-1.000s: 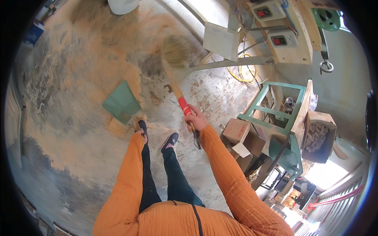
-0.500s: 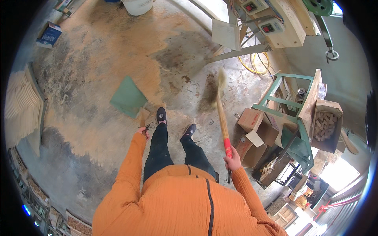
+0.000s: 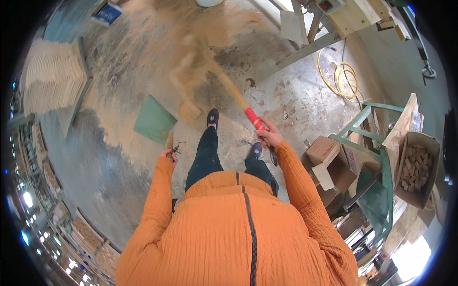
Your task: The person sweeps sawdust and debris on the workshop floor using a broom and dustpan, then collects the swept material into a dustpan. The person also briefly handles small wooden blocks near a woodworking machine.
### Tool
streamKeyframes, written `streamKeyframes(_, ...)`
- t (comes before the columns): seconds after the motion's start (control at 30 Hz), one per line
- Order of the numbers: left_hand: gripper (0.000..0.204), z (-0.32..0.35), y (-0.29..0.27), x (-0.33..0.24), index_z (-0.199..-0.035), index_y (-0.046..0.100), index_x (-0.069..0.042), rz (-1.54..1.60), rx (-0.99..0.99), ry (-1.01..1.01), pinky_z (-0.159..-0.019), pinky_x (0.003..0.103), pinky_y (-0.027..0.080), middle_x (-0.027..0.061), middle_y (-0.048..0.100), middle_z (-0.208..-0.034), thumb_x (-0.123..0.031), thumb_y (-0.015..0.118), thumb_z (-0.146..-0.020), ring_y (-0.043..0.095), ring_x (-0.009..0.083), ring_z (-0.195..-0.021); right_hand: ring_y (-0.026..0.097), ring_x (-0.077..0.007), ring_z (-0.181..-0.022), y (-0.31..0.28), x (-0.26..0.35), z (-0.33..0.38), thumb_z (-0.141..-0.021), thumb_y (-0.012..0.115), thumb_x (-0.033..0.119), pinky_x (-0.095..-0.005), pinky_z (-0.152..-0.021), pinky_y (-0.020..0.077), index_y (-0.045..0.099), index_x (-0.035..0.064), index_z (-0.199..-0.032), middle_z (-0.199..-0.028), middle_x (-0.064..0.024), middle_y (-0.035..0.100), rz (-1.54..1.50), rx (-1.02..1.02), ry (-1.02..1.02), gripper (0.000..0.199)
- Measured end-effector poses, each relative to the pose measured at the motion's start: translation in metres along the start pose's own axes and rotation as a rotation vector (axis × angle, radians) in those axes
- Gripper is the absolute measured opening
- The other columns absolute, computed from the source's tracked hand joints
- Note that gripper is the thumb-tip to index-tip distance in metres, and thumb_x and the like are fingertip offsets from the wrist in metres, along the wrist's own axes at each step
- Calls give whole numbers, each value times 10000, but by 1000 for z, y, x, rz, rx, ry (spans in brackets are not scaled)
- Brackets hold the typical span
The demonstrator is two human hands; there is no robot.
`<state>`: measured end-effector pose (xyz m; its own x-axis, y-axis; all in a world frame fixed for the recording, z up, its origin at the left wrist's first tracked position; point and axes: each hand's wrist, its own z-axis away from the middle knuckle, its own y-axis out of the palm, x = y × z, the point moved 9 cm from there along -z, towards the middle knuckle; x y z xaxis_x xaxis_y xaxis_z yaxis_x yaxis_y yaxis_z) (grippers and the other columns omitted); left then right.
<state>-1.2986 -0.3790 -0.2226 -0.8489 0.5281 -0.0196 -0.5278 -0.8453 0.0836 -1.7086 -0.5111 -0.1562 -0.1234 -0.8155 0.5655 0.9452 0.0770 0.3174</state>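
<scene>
My left hand (image 3: pixel 169 155), low at my left side, is closed round the short wooden handle of a green dustpan (image 3: pixel 155 120). A dark, stringy tuft (image 3: pixel 178 148) sticks out beside its fingers. The dustpan's flat blade is just above the floor or on it; I cannot tell which. In front of my right hip, my right hand (image 3: pixel 271 135) grips the red-wrapped end of a long-handled broom (image 3: pixel 229 86). The broom slants forward and left over the floor, and its far end is smeared by motion. Tan sawdust (image 3: pixel 157 35) covers much of the floor there.
Stacked pale sheets (image 3: pixel 55 78) stand at the left. On my right are an open cardboard box (image 3: pixel 329 155), a green metal frame (image 3: pixel 365 124) and a box of small wood blocks (image 3: pixel 416 169). A coiled yellow hose (image 3: pixel 346 78) lies by the machine stand (image 3: pixel 310 50).
My right hand has swung the broom's far end from the right across to the left, over the sawdust. My feet and the view have shifted; the dustpan stays in my left hand.
</scene>
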Motion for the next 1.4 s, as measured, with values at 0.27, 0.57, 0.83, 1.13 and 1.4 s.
streamKeyframes(0.27,146,26,-93,184,-769,465,-41,262,17,-20,-437,256,404,51,485,-597,-178,508,-799,476,152,-499,523,-162,-542,-153,-37,208,-699,566,54,-283,-483,436,283,111,-1310,-829,-115,557,905,-436,-368,676)
streamKeyframes(0.57,124,55,-197,358,-755,441,-68,539,-5,4,-453,255,406,46,487,-616,-170,500,-791,477,157,-511,484,-162,-443,-154,-166,137,-721,554,4,-291,-369,399,295,70,-1263,-649,-78,510,371,-108,328,605)
streamKeyframes(0.83,174,83,-272,501,-785,421,-52,818,75,-78,-446,259,366,32,446,-603,-224,444,-801,434,149,-496,459,-123,-429,33,-132,51,-808,534,258,-280,-362,392,471,94,-1015,-614,-44,487,452,326,141,272)
streamKeyframes(1.13,197,72,-337,656,-783,413,-52,1128,243,-160,-465,254,367,14,437,-623,-246,450,-784,426,132,-521,471,-149,-411,5,-217,238,-843,472,305,-281,-354,373,423,94,-881,-606,-70,493,667,427,449,220)
streamKeyframes(1.4,128,93,-383,743,-807,436,-88,1020,231,23,-477,231,402,12,443,-612,-205,471,-770,447,118,-526,527,-176,-441,-11,-370,338,-710,602,62,-291,-378,425,433,-8,-1063,-641,-96,554,1062,697,700,397)
